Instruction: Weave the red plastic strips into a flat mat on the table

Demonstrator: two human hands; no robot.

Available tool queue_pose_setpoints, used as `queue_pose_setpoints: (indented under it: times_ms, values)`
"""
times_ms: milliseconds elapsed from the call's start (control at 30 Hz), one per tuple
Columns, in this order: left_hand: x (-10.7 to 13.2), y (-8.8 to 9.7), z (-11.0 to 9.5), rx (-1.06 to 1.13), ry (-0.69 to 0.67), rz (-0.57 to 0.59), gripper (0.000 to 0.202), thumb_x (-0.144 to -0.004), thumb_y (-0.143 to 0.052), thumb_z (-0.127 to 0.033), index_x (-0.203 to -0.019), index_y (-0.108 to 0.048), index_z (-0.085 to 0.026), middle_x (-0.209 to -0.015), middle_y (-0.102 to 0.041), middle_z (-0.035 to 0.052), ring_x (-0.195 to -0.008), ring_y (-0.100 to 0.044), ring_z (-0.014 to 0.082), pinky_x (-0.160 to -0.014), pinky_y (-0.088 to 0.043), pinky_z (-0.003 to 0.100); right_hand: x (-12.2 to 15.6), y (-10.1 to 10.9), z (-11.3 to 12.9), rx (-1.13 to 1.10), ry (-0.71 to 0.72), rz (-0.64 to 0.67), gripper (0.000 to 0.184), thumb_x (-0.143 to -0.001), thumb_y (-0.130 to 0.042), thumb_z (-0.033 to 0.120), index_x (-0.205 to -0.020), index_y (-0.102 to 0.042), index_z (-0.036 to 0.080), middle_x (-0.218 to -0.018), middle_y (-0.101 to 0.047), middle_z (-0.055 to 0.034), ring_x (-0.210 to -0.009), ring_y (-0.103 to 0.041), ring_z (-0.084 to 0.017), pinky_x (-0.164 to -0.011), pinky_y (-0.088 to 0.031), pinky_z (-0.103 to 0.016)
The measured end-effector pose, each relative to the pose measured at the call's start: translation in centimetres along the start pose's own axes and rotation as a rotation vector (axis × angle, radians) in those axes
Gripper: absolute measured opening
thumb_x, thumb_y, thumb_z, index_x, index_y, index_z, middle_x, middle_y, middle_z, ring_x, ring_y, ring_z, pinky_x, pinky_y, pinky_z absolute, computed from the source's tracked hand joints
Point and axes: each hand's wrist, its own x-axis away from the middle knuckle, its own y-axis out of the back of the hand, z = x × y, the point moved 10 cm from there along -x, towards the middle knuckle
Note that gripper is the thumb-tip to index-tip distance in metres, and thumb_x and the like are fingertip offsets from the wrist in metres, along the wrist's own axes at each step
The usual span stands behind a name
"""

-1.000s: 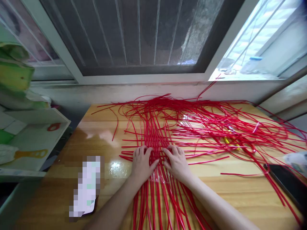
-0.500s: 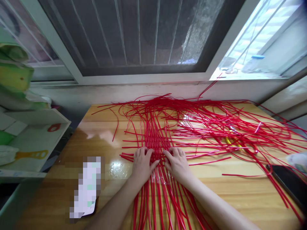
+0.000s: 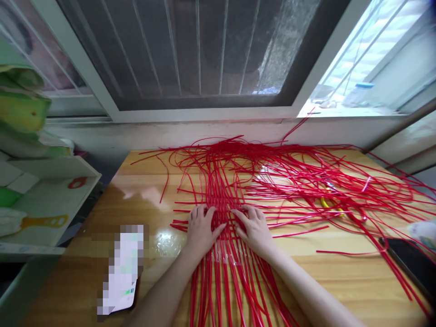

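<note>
Red plastic strips are interlaced into a woven panel [image 3: 222, 200] in the middle of the table, with long loose ends running toward me and away. My left hand [image 3: 200, 230] rests on the panel's left edge, thumb and fingers apart, fingertips bent against the strips. On the right edge lies my right hand [image 3: 254, 230], its thumb also spread from the bent fingers. Between the hands a narrow part of the weave shows; the strips under the palms are hidden. Clear tape [image 3: 227, 252] crosses the lengthwise strips just nearer to me.
A tangle of loose red strips [image 3: 299, 177] covers the back right, with a yellow-handled tool [image 3: 326, 204] partly buried in it. A phone [image 3: 126, 263], partly pixelated, lies at left, a dark flat object [image 3: 408, 261] at right. Beyond the wooden table [image 3: 156, 281] stands a window.
The fingertips of both hands have shifted slightly on the weave. The view has tilted a little; the strips keep their layout.
</note>
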Motion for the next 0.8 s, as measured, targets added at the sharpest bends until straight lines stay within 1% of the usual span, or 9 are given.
queue_pose_setpoints:
  times_ms: [367, 633, 700, 800]
  values:
    - [0.0, -0.2, 0.2, 0.024, 0.022, 0.021, 0.04, -0.076, -0.048, -0.051, -0.104, -0.05, -0.022, -0.104, -0.046, 0.007, -0.1, -0.041, 0.0247, -0.085, -0.036, 0.04, 0.0, 0.2, 0.4, 0.022, -0.024, 0.001, 0.031, -0.076, -0.051, 0.023, -0.106, -0.058, 0.023, -0.101, -0.05, -0.0087, -0.097, -0.042, -0.024, -0.083, -0.034, -0.038]
    - [0.1, 0.0, 0.2, 0.016, 0.023, 0.008, 0.038, -0.076, -0.047, -0.052, -0.098, -0.051, -0.022, -0.1, -0.047, 0.0061, -0.096, -0.043, 0.0237, -0.082, -0.037, 0.039, 0.2, -0.1, 0.3, 0.015, -0.034, -0.01, 0.029, -0.076, -0.05, 0.022, -0.104, -0.059, 0.022, -0.102, -0.048, -0.0099, -0.097, -0.041, -0.025, -0.085, -0.033, -0.039]
    - [0.1, 0.2, 0.0, -0.005, 0.018, -0.005, 0.04, -0.076, -0.046, -0.054, -0.1, -0.051, -0.022, -0.1, -0.048, 0.0068, -0.096, -0.044, 0.0241, -0.082, -0.038, 0.039, 0.0, 0.1, 0.5, 0.014, -0.019, -0.01, 0.029, -0.075, -0.051, 0.021, -0.103, -0.059, 0.021, -0.104, -0.048, -0.0103, -0.099, -0.04, -0.025, -0.087, -0.033, -0.039]
    - [-0.4, 0.5, -0.1, -0.059, 0.027, -0.036, 0.049, -0.077, -0.043, -0.056, -0.105, -0.048, -0.017, -0.099, -0.051, 0.0096, -0.094, -0.045, 0.0248, -0.083, -0.038, 0.041, -0.9, 0.4, 0.9, 0.02, 0.022, 0.011, 0.027, -0.073, -0.053, 0.021, -0.099, -0.06, 0.02, -0.108, -0.048, -0.011, -0.103, -0.038, -0.027, -0.089, -0.032, -0.04]
